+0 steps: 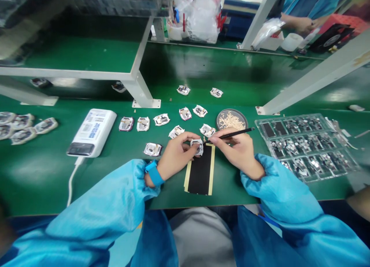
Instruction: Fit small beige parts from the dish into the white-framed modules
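My left hand [177, 153] pinches a small white watch case [197, 146] above a black pad [200, 172] edged with yellow tape. Between the fingers of my right hand [238, 151] is a thin black pen-shaped tool [235, 133], its tip pointing at the right side of that case. What the tip touches is too small to tell. Just behind my hands lie more open watch cases, one [207, 130] close to the tool and another [176, 132] near my left fingers. A round dark dish [219, 115] of small beige pieces stands beyond my right hand.
A clear compartment tray [267, 141] of small parts lies to the right. On the left are a white power bank [96, 128] with a cable [70, 182] and a group of watch cases [23, 121]. White shelf legs [141, 91] rise from the table. Across the back, a person's hand [300, 24] shows.
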`<state>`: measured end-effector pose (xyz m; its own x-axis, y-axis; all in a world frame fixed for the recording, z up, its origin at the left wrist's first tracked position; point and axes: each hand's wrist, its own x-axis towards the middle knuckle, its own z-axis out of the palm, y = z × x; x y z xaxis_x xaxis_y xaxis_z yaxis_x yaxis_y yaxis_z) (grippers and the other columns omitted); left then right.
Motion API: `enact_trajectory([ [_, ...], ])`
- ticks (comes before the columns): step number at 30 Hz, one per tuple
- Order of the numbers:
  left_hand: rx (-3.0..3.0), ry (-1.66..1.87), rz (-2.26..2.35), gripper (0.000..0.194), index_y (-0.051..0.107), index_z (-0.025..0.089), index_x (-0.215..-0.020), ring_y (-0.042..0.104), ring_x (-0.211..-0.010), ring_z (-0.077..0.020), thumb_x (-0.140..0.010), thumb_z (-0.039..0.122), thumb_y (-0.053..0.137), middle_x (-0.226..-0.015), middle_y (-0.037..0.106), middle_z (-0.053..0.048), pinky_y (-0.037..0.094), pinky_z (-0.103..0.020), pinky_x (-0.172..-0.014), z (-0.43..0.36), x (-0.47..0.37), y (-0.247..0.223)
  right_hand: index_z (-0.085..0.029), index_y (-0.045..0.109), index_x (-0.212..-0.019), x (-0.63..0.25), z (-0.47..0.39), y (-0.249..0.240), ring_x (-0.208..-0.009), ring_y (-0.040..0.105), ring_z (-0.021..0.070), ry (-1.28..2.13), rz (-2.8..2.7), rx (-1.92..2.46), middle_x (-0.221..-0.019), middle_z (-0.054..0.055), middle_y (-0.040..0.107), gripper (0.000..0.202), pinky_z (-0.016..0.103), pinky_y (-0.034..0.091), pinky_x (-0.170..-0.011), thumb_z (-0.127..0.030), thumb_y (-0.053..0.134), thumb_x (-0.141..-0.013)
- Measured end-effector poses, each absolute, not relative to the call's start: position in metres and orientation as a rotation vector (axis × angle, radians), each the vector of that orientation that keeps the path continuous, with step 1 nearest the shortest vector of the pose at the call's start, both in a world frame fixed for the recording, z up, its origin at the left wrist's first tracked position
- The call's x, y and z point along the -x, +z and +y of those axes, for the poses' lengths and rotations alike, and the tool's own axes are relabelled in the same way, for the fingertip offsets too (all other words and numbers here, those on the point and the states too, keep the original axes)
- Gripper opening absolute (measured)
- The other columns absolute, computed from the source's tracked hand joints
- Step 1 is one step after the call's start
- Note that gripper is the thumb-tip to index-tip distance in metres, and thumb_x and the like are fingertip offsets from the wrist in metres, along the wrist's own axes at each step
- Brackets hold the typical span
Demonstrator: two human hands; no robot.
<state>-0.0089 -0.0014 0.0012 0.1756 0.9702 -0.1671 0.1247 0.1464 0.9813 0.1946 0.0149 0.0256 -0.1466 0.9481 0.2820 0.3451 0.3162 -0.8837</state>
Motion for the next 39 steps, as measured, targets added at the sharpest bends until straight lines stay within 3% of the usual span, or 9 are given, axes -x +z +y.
enact_trajectory([
  [8,-1.255,0.891,1.244,0.02,0.065,0.02,-0.108,0.074,-0.07,-0.0162,-0.09,0.028,0.067,-0.098,0.069,-0.003,0.061,-0.022,-0.052,-0.002,0.009,0.001,-0.021,0.076,-0.089,-0.194,0.014,0.02,-0.076,0.072,0.0171,0.679,-1.779,1.084,-0.085,0.003,0.077,0.004,0.029,0.062,-0.068,-0.023,0.077,-0.086],
  [27,-1.273,0.896,1.234,0.024,0.064,0.019,-0.111,0.075,-0.07,-0.018,-0.09,0.028,0.067,-0.099,0.071,-0.004,0.063,-0.024,-0.054,-0.003,0.01,0.001,-0.023,0.072,-0.099,-0.192,0.009,0.018,-0.087,0.074,0.0186,0.57,-1.966,0.997,-0.095,0.002,0.077,0.011,0.033,0.061,-0.082,-0.018,0.073,-0.089],
  [36,-1.269,0.946,1.271,0.025,0.074,0.018,-0.11,0.07,-0.057,-0.014,-0.089,0.032,0.07,-0.08,0.075,-0.003,0.06,-0.022,-0.054,-0.002,0.008,0.009,-0.022,0.071,-0.101,-0.193,0.006,0.023,-0.091,0.074,0.0189,0.538,-1.914,0.947,-0.097,0.004,0.076,0.019,0.035,0.061,-0.087,-0.012,0.075,-0.087],
  [39,-1.267,1.002,1.269,0.026,0.076,0.018,-0.109,0.07,-0.058,-0.0137,-0.089,0.033,0.071,-0.082,0.077,-0.003,0.06,-0.022,-0.054,-0.003,0.009,0.011,-0.022,0.071,-0.103,-0.194,0.008,0.023,-0.093,0.073,0.0192,0.532,-1.91,0.936,-0.098,0.005,0.076,0.021,0.036,0.061,-0.088,-0.011,0.075,-0.086],
])
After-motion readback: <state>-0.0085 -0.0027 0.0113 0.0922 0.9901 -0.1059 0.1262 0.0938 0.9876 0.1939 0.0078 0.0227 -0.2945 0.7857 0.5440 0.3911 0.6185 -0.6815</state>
